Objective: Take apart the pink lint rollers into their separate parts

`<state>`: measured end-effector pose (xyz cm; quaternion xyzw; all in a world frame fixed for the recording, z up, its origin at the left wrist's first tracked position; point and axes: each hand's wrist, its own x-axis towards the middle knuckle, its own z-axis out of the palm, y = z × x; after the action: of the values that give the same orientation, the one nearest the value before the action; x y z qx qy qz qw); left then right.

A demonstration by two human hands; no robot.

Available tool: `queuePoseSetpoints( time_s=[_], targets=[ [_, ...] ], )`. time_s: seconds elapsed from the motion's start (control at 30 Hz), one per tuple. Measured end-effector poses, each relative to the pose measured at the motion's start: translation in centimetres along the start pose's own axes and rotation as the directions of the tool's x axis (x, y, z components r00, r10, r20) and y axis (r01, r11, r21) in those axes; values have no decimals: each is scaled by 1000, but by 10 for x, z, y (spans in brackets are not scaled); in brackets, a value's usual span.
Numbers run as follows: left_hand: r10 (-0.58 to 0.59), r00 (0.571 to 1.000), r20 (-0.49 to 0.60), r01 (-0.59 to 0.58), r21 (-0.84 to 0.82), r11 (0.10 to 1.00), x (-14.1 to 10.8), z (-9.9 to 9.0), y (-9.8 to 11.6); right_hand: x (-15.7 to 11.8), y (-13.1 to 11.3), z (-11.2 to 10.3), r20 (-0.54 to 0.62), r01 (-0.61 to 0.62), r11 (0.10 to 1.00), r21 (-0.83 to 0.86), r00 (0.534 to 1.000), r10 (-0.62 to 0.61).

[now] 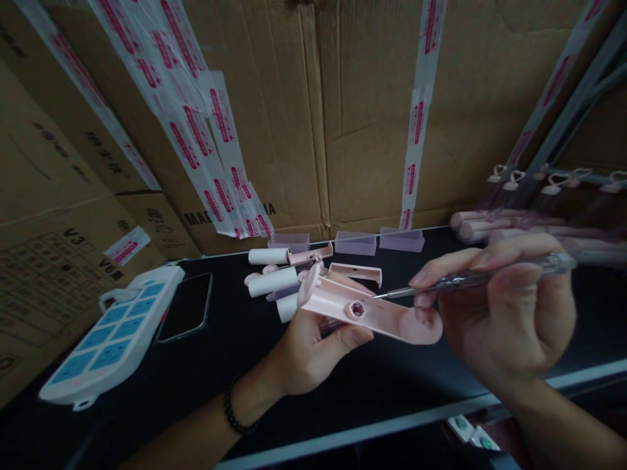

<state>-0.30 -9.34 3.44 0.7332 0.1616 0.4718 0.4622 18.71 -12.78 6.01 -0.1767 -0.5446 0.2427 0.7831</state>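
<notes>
Partly hidden screwdriver (453,282) gripped by right hand (509,316), pink shell (389,322) clasped by half-obscured left hand (311,356)

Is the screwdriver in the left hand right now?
No, the right hand holds the screwdriver, while the left hand grips the pink part.

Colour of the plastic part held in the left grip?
Pale pink; the plastic part shows best in the head view, the only one.

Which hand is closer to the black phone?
Left. The left hand holds the pink piece to the right of the phone; the right hand, with the screwdriver, is farther off to the right.
</notes>
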Motion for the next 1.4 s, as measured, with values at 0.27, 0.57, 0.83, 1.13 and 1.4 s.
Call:
queuePoseSetpoints(
  time_s=[0.27,0.57,0.83,1.13,1.4],
  targets=[
    [-133,989,71,129,58,990,7,-16,-13,1,39,-7,-146,-173,970,169,969,198],
    [-335,916,219,304,162,939,14,-41,-15,-21,51,-22,-3,-341,927,158,938,345],
    [-340,899,277,318,125,940,17,-37,-12,-34,47,-19,23,-275,954,120,961,275],
    [-392,885,249,369,134,920,14,-37,-12,-33,47,-21,46,-279,950,141,960,276],
    [-377,887,265,363,103,926,13,-36,-13,-34,47,-22,79,-285,944,165,958,275]
  ],
)
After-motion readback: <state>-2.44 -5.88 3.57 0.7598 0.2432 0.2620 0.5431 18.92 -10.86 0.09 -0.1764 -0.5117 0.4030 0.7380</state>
